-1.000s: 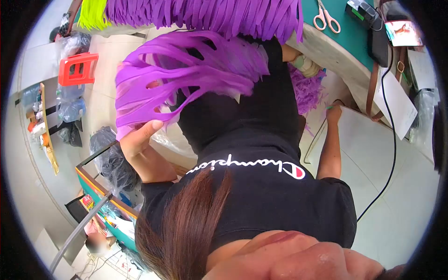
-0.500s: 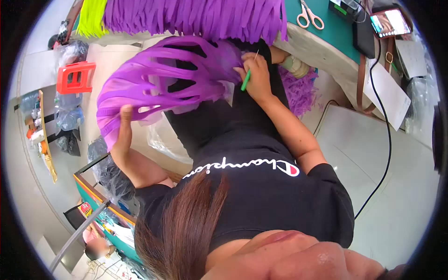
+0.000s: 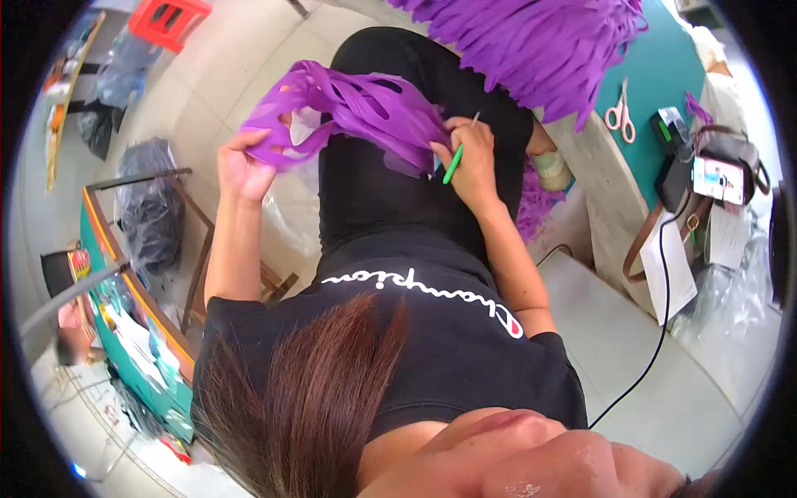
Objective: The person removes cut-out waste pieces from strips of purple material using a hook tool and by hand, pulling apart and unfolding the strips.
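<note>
A length of purple fabric cut into strips point(image 3: 374, 112) stretches between my hands above my black-clad lap. My left hand point(image 3: 246, 168) grips its left end, with the fingers bent over the strips. At the right end, my right hand point(image 3: 471, 162) is closed round a slim green-handled tool point(image 3: 453, 164) whose thin tip points up past the fingers. Its fingertips touch the gathered edge of the fabric. Whether they also pinch the fabric is hidden.
Purple strips point(image 3: 540, 50) hang over the edge of a green table point(image 3: 656, 58), near pink-handled scissors point(image 3: 620, 119) and a lit phone point(image 3: 719, 180). Purple scraps point(image 3: 535, 207) lie below. A red stool point(image 3: 168, 21) stands at upper left; a person point(image 3: 75, 332) is at far left.
My right hand has come up from the right side to the fabric with the green tool. My left hand has drawn nearer, bunching the strips. The whole view has turned.
</note>
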